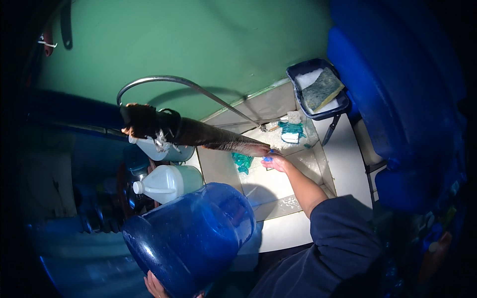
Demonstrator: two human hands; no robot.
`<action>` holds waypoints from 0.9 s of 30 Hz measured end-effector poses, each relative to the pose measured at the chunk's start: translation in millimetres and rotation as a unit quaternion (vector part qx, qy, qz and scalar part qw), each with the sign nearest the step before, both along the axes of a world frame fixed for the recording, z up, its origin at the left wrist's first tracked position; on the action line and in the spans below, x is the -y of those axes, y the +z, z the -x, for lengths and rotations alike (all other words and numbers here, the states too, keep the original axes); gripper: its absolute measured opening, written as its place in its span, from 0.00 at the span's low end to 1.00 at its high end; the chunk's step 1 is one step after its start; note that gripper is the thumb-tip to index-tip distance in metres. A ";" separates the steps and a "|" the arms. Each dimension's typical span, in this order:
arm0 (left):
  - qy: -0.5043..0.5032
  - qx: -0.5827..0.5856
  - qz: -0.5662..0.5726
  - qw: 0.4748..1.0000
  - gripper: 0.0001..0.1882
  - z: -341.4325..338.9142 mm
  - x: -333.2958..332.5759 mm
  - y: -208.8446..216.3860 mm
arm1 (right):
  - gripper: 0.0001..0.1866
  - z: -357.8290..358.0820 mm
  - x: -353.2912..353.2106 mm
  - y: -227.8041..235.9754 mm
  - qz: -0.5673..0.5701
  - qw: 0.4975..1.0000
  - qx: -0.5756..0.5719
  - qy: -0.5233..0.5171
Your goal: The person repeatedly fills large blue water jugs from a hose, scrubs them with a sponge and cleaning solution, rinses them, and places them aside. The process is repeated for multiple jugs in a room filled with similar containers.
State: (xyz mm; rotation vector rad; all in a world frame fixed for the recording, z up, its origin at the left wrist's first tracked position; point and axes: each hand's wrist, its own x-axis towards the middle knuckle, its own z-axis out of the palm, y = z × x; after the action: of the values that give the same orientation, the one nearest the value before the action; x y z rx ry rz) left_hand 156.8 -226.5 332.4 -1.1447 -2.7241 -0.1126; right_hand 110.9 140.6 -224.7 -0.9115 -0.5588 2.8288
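A large blue water jug (191, 238) lies tilted at the lower left, its narrower end toward the sink. My left hand (155, 285) grips it from below, with only some fingers showing. My right hand (277, 162) reaches over the tiled sink (268, 191), fingers curled around a small blue thing (268, 159) too small to name. A long dark pole (213, 136) with a ragged near end crosses above the sink; its far end meets my right hand in the view, and I cannot tell whether they touch. Green mesh (242, 162) lies in the sink by that hand.
A curved metal faucet pipe (171, 78) arches behind the pole. Translucent jugs, one with a white cap (138, 187), stand at the left. A dark tray (298, 92) with foam and a sponge (323, 90) sits at the back right, near a blue barrel (407, 99).
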 end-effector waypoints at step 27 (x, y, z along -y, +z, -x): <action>-0.032 0.005 0.001 0.999 0.59 1.4 29.7 -1.3 | 0.16 -2.8 -6.5 48.4 -0.266 0.960 0.084 -0.012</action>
State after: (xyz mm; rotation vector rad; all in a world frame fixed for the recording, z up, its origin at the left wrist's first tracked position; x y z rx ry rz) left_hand 155.4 -256.2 331.2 -1.2342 -2.6969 -0.1244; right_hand 113.8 147.2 -176.2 -1.0274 -1.2382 2.3848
